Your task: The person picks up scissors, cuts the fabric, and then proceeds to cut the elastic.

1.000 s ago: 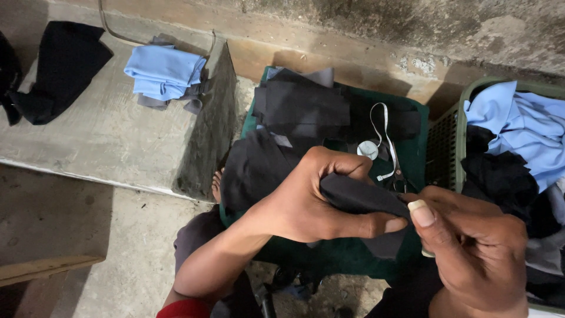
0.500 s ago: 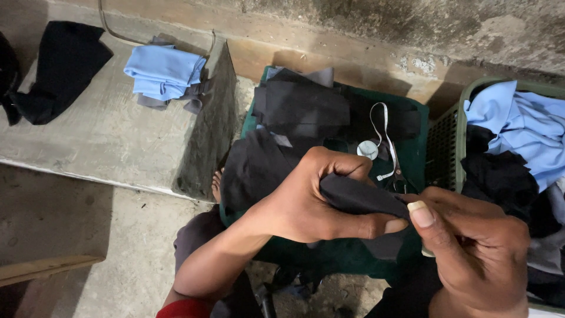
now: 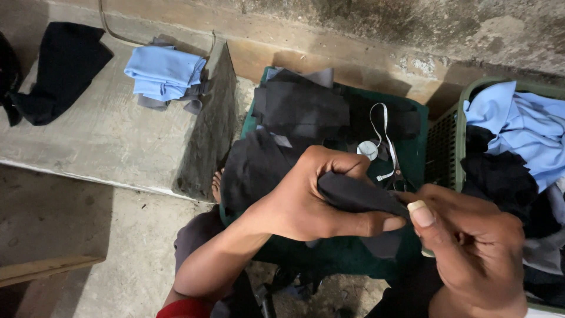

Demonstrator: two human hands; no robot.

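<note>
My left hand point(image 3: 312, 200) is closed around a folded piece of dark grey cloth point(image 3: 353, 194), thumb pressed along its lower edge. My right hand point(image 3: 471, 247) meets it from the right, thumb and fingers pinched at the cloth's tip. Both hands hover over a dark green plastic tub point(image 3: 412, 147) holding a pile of dark cloth pieces point(image 3: 300, 109), a white measuring tape point(image 3: 376, 132) and what looks like scissors, mostly hidden behind my hands.
A green mesh basket point(image 3: 450, 147) at the right holds light blue and black garments point(image 3: 518, 129). On the concrete ledge point(image 3: 106, 141) at the left lie a folded light blue cloth point(image 3: 165, 70) and a black garment point(image 3: 56, 70). A wooden plank point(image 3: 47, 268) lies at lower left.
</note>
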